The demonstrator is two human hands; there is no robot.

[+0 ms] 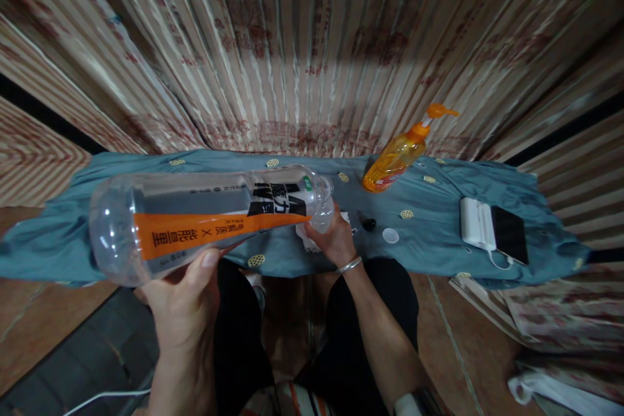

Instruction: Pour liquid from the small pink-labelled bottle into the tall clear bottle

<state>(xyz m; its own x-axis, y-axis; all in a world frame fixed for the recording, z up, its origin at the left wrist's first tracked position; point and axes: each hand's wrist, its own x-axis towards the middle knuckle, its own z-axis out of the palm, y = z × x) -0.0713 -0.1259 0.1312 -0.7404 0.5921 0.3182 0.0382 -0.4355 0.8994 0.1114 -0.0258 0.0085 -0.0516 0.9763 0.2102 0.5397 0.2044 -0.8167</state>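
A large clear plastic bottle (195, 214) with an orange, black and white label lies sideways across the view, above the cloth-covered table. Its base points left and its neck points right. My left hand (182, 292) grips the bottle's lower half from below, thumb on the label. At the neck end, my right hand (336, 240), with a bracelet on the wrist, is closed around the mouth; those fingers are partly hidden. No liquid shows inside the bottle. White paper, perhaps a tissue (308, 240), lies beneath the right hand.
On the teal cloth (433, 234) stand an orange pump bottle (394, 159), a small black object (369, 224) and a round translucent lid (390, 235). Farther right, a white power bank (476, 222) is cabled to a dark phone (509, 234). A patterned curtain (292, 78) hangs behind the table.
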